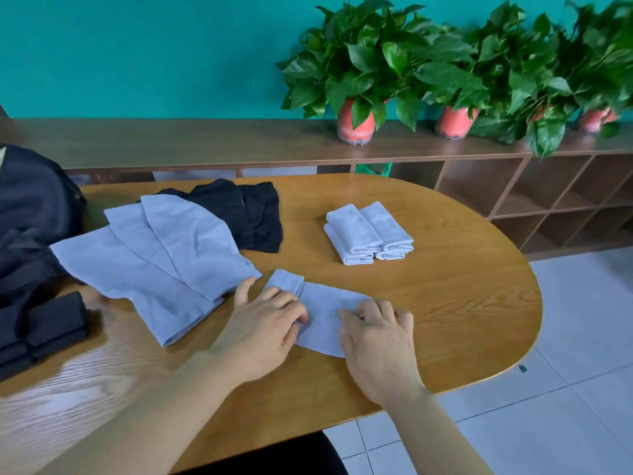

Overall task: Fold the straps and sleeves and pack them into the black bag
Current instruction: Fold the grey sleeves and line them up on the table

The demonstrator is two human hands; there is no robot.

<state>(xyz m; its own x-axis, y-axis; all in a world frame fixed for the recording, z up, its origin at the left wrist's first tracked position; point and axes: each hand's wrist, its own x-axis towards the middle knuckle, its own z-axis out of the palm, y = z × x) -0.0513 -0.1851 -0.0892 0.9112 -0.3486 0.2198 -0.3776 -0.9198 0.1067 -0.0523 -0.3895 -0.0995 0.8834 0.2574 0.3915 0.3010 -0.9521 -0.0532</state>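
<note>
One grey sleeve [323, 315] is laid near the front edge of the table [462, 286]. It is pinched by curled fingers of the left hand [263, 325] and of the right hand [376, 341]. The black bag [30, 214] is set at the left edge, beside the unfolded grey sleeves [154, 255].

Oval tabletop [462, 303] carries a sleeve [323, 322] at centre, loose sleeves [154, 262] and black bag [30, 214] left, folded stack [368, 233] right of centre.

Black bag [30, 207] partly beyond the left edge.
</note>
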